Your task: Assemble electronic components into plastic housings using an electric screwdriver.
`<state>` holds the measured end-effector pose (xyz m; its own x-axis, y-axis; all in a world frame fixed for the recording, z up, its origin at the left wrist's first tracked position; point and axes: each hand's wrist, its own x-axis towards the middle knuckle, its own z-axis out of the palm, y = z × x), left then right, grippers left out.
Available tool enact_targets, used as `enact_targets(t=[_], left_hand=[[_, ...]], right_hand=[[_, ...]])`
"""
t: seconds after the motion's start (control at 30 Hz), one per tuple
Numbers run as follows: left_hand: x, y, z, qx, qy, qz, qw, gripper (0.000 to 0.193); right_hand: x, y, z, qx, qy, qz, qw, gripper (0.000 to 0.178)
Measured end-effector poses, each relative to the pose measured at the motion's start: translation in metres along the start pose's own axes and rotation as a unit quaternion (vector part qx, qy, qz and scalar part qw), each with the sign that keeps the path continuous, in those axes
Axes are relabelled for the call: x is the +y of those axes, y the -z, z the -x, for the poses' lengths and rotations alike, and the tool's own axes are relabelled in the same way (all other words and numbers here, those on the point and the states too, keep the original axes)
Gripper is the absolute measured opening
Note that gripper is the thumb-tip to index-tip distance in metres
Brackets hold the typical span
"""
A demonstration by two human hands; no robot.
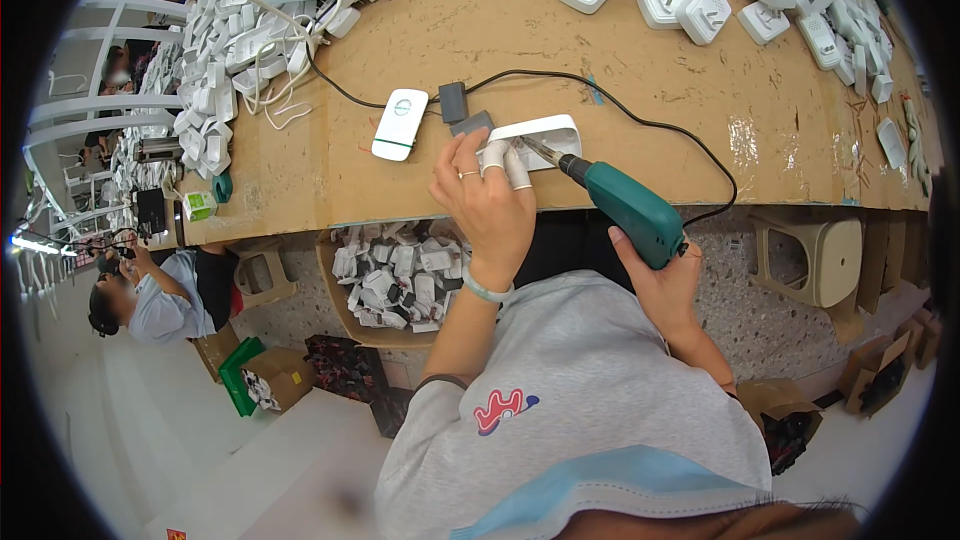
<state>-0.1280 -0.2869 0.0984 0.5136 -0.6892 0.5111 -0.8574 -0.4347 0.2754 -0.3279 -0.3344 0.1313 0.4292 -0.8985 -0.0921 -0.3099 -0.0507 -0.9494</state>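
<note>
My left hand has white finger covers on some fingers and steadies a white plastic housing at the table's near edge. My right hand is wrapped round a green corded tool shaped like a soldering gun. Its slim metal tip points left into the housing, close to my left fingertips. The exact contact at the tip is hidden by the fingers. Just beyond my left hand lie a small dark grey block and a white oval-ended device.
White plug-in devices are heaped at the far left and far right. A black cord loops across the table to the tool. Below the edge stands a bin of white parts; a stool is at right. Another person sits at left.
</note>
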Motion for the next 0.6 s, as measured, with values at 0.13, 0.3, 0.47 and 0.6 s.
enact_targets(t=[0.13, 0.3, 0.47, 0.6], left_hand=[[0.0003, -0.0018, -0.0003, -0.001, 0.005, -0.002, 1.000, 0.019], [0.0005, -0.0021, -0.0009, 0.014, 0.010, 0.000, 1.000, 0.019], [-0.0007, -0.0030, -0.0003, 0.006, 0.013, -0.006, 1.000, 0.022], [-0.0014, -0.0044, 0.0002, 0.010, 0.014, -0.003, 1.000, 0.022]], right_hand=[[0.0011, -0.0026, -0.0020, 0.003, 0.016, 0.000, 1.000, 0.025], [0.0051, -0.0048, -0.0029, 0.003, 0.016, -0.014, 1.000, 0.026], [0.0010, -0.0054, -0.0041, 0.004, 0.023, -0.006, 1.000, 0.027], [0.0022, -0.0029, -0.0054, -0.006, 0.019, 0.010, 1.000, 0.024]])
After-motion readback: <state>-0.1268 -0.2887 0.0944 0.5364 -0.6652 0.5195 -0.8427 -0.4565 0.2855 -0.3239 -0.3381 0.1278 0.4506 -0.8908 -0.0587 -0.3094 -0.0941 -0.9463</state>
